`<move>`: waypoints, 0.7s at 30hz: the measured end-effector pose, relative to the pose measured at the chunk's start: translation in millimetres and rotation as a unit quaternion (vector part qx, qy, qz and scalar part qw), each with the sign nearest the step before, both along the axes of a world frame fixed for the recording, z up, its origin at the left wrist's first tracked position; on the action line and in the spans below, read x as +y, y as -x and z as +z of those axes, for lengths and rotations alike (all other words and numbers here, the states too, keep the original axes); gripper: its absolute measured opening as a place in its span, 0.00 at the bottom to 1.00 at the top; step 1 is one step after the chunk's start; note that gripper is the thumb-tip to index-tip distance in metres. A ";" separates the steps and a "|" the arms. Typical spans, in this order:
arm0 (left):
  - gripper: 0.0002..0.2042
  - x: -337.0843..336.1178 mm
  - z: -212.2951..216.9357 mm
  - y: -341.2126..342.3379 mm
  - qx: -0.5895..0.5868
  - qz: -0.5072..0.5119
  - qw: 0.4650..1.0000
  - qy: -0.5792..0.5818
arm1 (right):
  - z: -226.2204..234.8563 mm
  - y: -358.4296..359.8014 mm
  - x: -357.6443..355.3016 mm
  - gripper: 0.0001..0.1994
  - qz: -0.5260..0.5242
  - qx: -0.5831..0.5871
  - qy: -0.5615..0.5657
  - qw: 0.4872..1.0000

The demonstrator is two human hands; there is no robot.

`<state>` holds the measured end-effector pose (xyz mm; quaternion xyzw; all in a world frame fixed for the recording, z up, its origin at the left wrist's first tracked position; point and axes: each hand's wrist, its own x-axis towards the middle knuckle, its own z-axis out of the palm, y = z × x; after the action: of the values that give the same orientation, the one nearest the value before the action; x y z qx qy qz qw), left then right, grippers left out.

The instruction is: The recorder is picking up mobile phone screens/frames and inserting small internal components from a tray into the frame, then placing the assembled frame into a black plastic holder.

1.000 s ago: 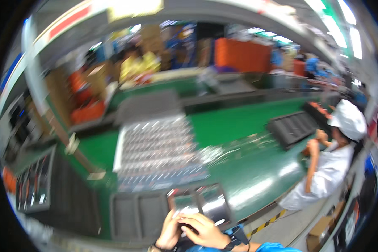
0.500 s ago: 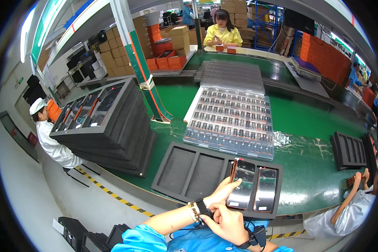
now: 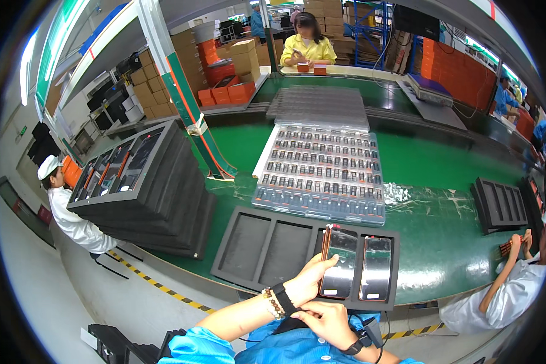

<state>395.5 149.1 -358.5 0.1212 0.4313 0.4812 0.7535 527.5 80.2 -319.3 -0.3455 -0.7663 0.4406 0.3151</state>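
My left hand (image 3: pixel 307 280) is closed on the left edge of a smartphone (image 3: pixel 338 267) with a dark glossy screen and an orange side, its thumb over the edge. A second orange edge shows beside it, so more than one phone may be in the grip. Just right of it, another smartphone (image 3: pixel 376 269) lies in a slot of the black foam tray (image 3: pixel 264 246). The tray's left slots hold nothing. My right hand (image 3: pixel 329 321) pinches the black wrist strap (image 3: pixel 283 299) on my left wrist, next to a beaded bracelet (image 3: pixel 272 303). Its fingertips are partly hidden.
Behind the tray are clear plastic trays (image 3: pixel 321 170) of small dark parts. A tall stack of black foam trays (image 3: pixel 151 194) stands left, near a metal post (image 3: pixel 185 97). More foam trays (image 3: pixel 498 205) and a co-worker's hands (image 3: pixel 519 241) are at right.
The whole view has shifted slightly, with the bench appearing further left. My right hand's fingers have moved a little along the strap. My left hand keeps its grip on the phone.
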 end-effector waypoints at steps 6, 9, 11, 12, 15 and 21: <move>0.11 -0.3 6.9 -5.6 -0.004 0.028 0.999 0.030 | 3.0 -11.5 11.7 0.08 0.022 -0.003 0.055 0.998; 0.10 -0.2 6.7 -3.6 -0.024 0.013 1.000 0.011 | -2.4 -20.0 20.1 0.11 0.008 -0.029 -0.056 0.998; 0.09 1.4 1.8 -2.4 -0.038 0.013 0.999 0.001 | -0.5 -18.0 27.6 0.09 -0.006 0.013 -0.069 0.998; 0.08 1.3 0.0 -0.3 -0.035 0.013 0.999 -0.007 | 0.0 -17.6 28.8 0.09 0.008 -0.001 -0.090 0.996; 0.09 1.0 4.7 2.1 -0.038 0.011 0.999 -0.006 | -6.4 -11.1 26.6 0.08 0.019 -0.011 -0.106 0.994; 0.10 7.6 12.4 3.2 -0.005 0.015 0.998 0.055 | -45.4 16.5 12.0 0.04 -0.010 0.043 -0.067 0.997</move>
<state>392.3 156.6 -346.1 0.0706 0.4550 0.4686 0.7539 511.0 92.2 -364.7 -0.3121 -0.7764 0.3997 0.3742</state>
